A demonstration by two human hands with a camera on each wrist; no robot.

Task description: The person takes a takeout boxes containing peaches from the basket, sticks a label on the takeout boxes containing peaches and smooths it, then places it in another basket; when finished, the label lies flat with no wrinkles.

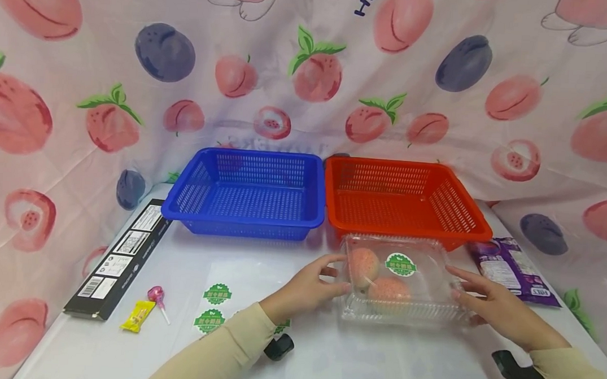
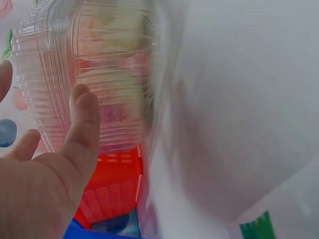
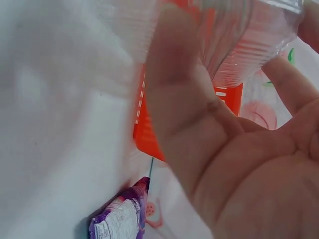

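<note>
We see a white table (image 1: 327, 354) hemmed in on three sides by a pale cloth (image 1: 84, 89) printed with peaches and plums. At the back of it stand two slotted baskets side by side, their rims touching: a blue basket (image 1: 247, 194) on the left and a red basket (image 1: 405, 197) on the right. Just in front of the red one sits a clear plastic clamshell box (image 1: 403, 281) with its lid down, a green sticker on top and two peach-coloured fruits (image 1: 376, 277) inside. Our left hand (image 1: 309, 288) meets the box at its left wall, fingers spread and gently bent against the plastic; the left wrist view shows the thumb lying along the ribbed side. Our right hand (image 1: 496, 308) comes in from the other side, fingers extended along the right wall and the front corner, and the right wrist view shows the palm open with the thumb against the ribbing. Neither hand wraps round the box; both press it between them. To the right lies a purple snack packet (image 1: 513, 271), near the red basket. On the left we find a long black carton (image 1: 119, 258), a yellow sweet (image 1: 137, 315), a pink lollipop (image 1: 157, 299) and two green stickers (image 1: 213, 307) on a clear sheet
</note>
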